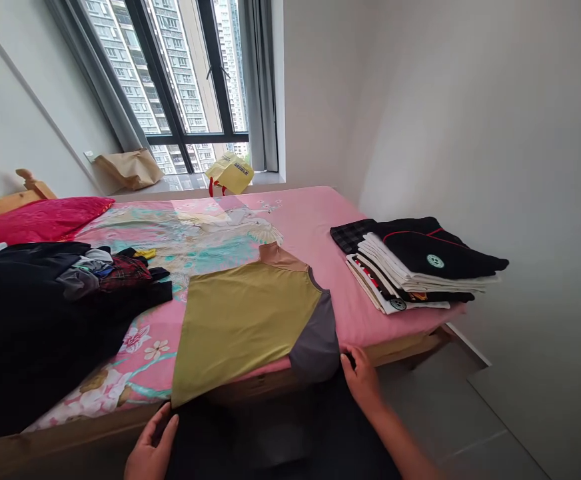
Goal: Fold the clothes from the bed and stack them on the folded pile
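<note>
An olive-green T-shirt (240, 320) with grey sleeves lies flat on the pink floral bed (315, 220), its lower part hanging over the near edge. My left hand (151, 448) is at the shirt's lower left corner, fingers curled against the dark fabric below the edge. My right hand (361, 380) rests by the grey sleeve (318, 340) at the bed's edge, fingertips touching the cloth. Whether either hand pinches fabric is hidden.
A heap of dark unfolded clothes (35, 320) covers the bed's left side. A stack of folded clothes (415, 263) sits at the right. A red pillow (35, 219), a brown paper bag (129, 168) and a yellow bag (230, 173) lie near the window.
</note>
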The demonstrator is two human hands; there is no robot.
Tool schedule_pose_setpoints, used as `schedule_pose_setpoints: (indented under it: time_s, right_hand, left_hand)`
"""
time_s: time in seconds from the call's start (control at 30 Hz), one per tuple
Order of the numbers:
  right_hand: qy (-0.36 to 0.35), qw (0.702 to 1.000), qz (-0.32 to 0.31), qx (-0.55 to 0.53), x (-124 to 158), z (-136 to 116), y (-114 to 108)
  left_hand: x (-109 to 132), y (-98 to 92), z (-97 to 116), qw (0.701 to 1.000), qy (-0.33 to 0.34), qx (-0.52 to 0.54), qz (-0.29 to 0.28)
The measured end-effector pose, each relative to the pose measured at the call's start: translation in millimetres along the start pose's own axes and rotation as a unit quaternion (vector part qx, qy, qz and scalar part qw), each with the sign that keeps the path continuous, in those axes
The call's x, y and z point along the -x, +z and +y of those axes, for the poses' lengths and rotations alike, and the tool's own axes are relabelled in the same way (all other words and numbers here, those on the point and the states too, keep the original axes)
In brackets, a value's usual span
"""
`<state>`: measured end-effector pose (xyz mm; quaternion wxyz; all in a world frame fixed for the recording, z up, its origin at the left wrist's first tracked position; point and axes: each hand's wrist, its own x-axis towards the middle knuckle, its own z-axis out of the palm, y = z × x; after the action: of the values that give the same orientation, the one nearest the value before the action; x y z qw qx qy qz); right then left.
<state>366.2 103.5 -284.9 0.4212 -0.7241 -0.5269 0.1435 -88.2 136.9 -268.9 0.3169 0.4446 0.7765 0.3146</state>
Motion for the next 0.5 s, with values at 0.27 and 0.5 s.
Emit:
schedule_pose_setpoints:
  time_s: [0.27, 0.5]
  right_hand:
    - [0.180, 0.963, -0.018, -0.199, -6.2, -12.7, 19.0]
    - [0.253, 0.859, -0.100, -0.433, -1.0, -48.3, -8.7]
  left_hand:
    - [-10.7, 20.4, 25.4, 0.930, -0.143, 0.338, -0.034]
    - [-24.1, 21.9, 25.7, 0.894, -0.240, 0.375, -0.044]
